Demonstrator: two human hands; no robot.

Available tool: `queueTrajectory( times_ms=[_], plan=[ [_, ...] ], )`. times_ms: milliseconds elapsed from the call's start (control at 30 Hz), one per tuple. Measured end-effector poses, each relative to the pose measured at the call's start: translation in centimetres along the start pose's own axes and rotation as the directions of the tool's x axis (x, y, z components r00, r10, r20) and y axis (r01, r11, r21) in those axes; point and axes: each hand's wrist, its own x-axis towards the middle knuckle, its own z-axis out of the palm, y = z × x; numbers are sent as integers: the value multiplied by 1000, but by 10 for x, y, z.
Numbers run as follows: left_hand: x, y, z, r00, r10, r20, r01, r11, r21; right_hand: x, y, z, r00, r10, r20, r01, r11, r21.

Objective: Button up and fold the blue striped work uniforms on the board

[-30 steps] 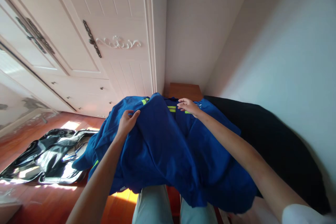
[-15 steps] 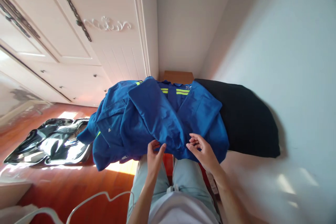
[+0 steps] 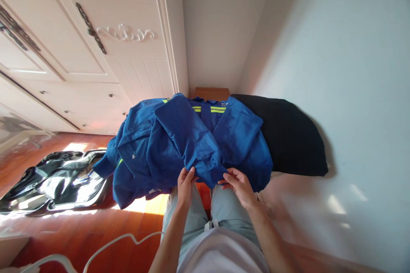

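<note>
Two hands, left (image 3: 186,182) and right (image 3: 237,184), pinch a blue garment's (image 3: 192,136) near edge. Its folds hide whatever supports it.

Your left hand (image 3: 186,181) and right hand (image 3: 237,182) pinch the near edge of the blue jacket (image 3: 179,136) with yellow-green stripes, which overlaps a black cloth (image 3: 288,136); an open suitcase (image 3: 60,183) lies leftward.
</note>
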Motion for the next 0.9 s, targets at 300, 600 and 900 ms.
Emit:
queueTrajectory(
  times_ms=[300,600,900],
  plan=[
    [-7,-22,0,965,-116,237,106,993,55,-5,-1,-23,997,59,-45,-72,915,-397],
    [-16,-22,1,961,-106,256,121,992,-45,50,-64,8,942,-327,72,257,567,-782],
    [-28,-23,9,996,-84,42,93,956,-277,67,-58,1,988,-151,26,145,861,-488]
  ],
)
